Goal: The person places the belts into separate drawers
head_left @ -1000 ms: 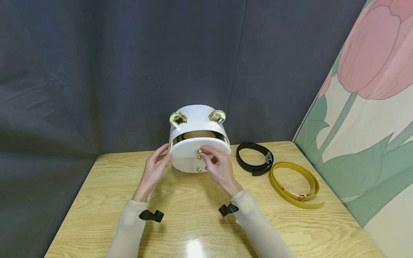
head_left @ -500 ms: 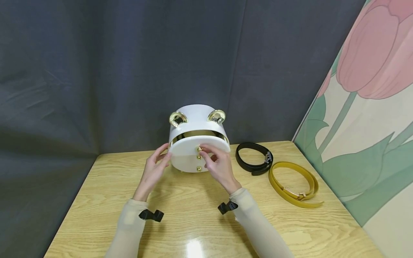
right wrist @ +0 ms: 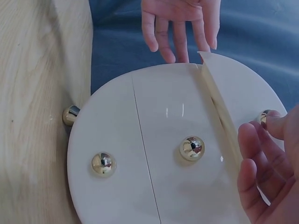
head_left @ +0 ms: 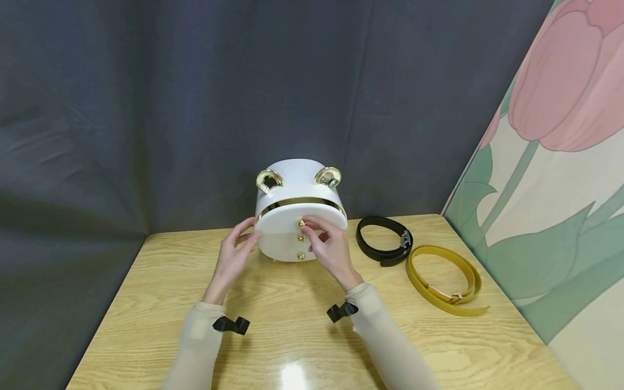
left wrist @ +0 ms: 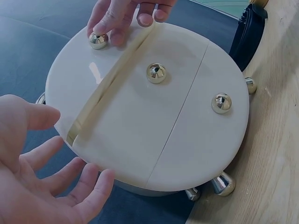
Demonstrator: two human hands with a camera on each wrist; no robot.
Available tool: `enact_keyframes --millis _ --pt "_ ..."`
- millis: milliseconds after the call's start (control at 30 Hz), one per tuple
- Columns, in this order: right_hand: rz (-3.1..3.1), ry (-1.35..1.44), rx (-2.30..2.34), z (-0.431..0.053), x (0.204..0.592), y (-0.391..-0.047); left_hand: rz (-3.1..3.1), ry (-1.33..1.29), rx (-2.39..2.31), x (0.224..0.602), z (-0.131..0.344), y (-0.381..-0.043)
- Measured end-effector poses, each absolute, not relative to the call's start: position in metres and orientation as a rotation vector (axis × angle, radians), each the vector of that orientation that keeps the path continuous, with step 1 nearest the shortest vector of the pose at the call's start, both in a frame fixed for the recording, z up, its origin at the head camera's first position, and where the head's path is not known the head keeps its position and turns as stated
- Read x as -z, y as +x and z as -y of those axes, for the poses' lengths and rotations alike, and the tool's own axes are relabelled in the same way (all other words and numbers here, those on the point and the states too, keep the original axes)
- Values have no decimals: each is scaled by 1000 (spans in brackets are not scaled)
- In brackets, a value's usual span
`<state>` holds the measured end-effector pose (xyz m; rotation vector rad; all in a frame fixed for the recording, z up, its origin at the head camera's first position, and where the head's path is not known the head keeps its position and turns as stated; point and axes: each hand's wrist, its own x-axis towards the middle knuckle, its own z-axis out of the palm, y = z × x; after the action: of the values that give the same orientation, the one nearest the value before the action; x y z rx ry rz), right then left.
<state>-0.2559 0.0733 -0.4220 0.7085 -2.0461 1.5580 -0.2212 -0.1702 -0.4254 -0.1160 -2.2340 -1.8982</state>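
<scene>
A white box (head_left: 297,176) with a rounded front and two gold ring-shaped handles on top stands at the back of the table. Its front bears gold knobs, and the top panel (left wrist: 74,70) leans outward, with a gold-edged gap above it in the head view. My right hand (head_left: 336,253) pinches the uppermost knob (left wrist: 98,41) between thumb and index finger, its other fingers loosely bent. At the left edge of the front, my left hand (head_left: 231,261) has its fingers spread, fingertips right at the rim. The middle knob (right wrist: 192,148) and lower knob (right wrist: 103,163) are untouched.
Right of the box lie a coiled black belt (head_left: 385,255) and a coiled yellow belt (head_left: 458,311) on the wooden table (head_left: 273,325). A dark curtain (head_left: 244,97) hangs close behind the box; a tulip-patterned panel (head_left: 551,216) stands along the right.
The right hand has moved the top panel and its knob slightly upward and inward, and the dark gap above it has narrowed. The left hand has stayed at the box's left edge.
</scene>
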Motion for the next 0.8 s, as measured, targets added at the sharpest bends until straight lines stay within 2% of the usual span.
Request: enact_keyframes --millis 800 --pt "1997 597 -1737 -64 427 -266 2249 -9 1907 424 169 -239"
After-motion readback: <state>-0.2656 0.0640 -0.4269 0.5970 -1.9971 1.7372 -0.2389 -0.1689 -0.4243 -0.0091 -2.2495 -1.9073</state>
